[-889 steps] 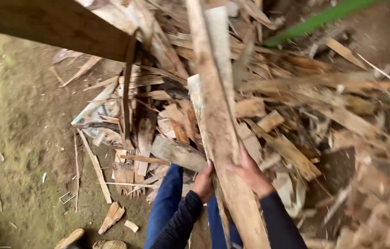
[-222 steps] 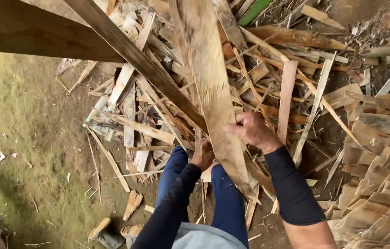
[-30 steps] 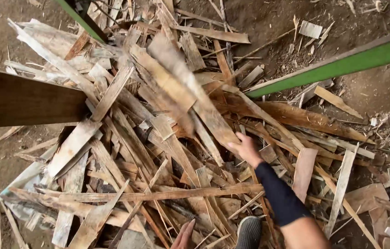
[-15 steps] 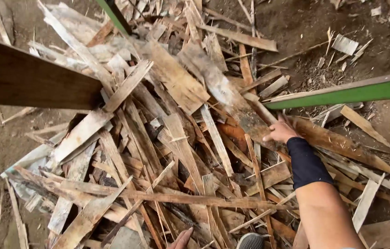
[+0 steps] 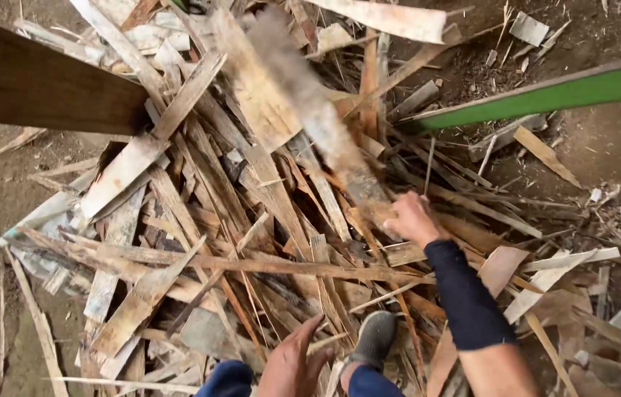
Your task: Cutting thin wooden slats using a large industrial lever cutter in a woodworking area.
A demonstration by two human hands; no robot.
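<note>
Over scrap pile (image 5: 178,242), right hand (image 5: 412,218) grips blurred strip (image 5: 310,110) slanting up-left.

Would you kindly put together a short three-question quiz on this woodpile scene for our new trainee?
1. True or false: the right hand grips one end of a long pale wooden slat that looks blurred.
2. Multiple choice: the bright green flat beam lies (a) across the upper right, (b) under the grey shoe, (c) in the left hand.
3. Fill in: the left hand, fingers spread, holds ____.

Key:
1. True.
2. (a); its left end reaches the heap of split wooden offcuts.
3. Nothing; it hovers open near the bottom edge, beside the shoe.
</note>
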